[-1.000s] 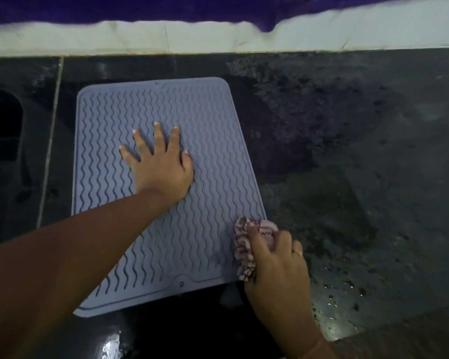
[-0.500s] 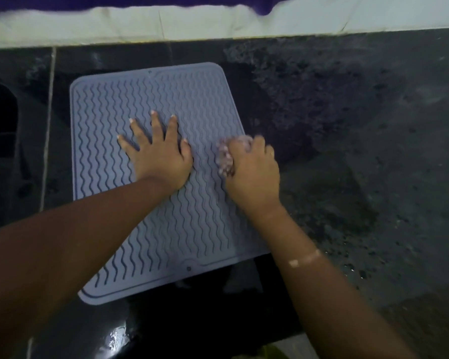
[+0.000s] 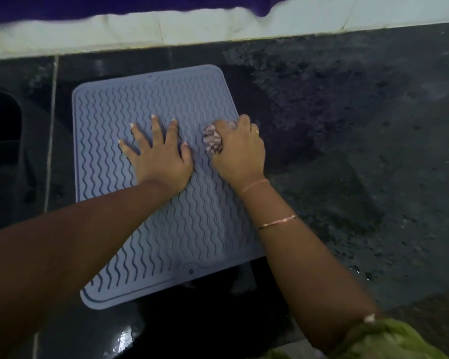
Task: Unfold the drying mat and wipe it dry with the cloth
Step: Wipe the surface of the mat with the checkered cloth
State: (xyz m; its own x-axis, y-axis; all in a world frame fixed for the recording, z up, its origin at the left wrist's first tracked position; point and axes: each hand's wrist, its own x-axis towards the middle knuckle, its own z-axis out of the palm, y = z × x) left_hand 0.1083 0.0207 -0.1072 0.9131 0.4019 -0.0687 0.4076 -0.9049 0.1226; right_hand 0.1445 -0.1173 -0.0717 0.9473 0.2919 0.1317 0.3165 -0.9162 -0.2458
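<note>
A grey drying mat with wavy ridges lies fully unfolded and flat on the dark counter. My left hand presses on its middle, palm down, fingers spread. My right hand sits at the mat's right edge, about level with the left hand, and is closed around a small bunched cloth with a pink and dark pattern. The cloth sticks out on the hand's left side and touches the mat.
The dark stone counter to the right looks wet, with droplets near its front right. A dark sink opening lies at the left. A white tiled wall runs along the back, purple fabric above it.
My right hand carried the cloth from the mat's near right corner up along its right side to mid-height. The left hand stayed pressed on the mat's middle.
</note>
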